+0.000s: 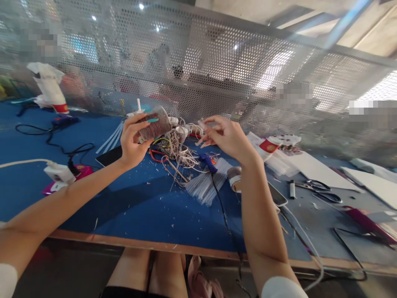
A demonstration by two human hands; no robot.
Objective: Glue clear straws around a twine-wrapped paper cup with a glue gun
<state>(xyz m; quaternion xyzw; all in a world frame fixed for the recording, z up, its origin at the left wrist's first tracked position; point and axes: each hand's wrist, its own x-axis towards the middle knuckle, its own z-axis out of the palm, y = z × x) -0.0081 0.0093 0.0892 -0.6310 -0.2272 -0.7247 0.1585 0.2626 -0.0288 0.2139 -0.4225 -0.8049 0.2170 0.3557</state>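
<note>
My left hand is wrapped round a brownish-grey, finely ribbed cylinder, which is tilted above the table. Whether its ribbing is wound cord I cannot tell. To the right of it, my right hand is raised with bent fingers; a small translucent thing shows at the fingertips, too blurred to name. Below and between the hands lies a tangled heap of pale cord. A blue glue gun rests on a bundle of clear glue sticks near my right forearm.
A perforated metal screen stands behind the blue table. Scissors, a phone and white boards lie at right. At left are a power strip with a white plug and black cables. One cable hangs over the front edge.
</note>
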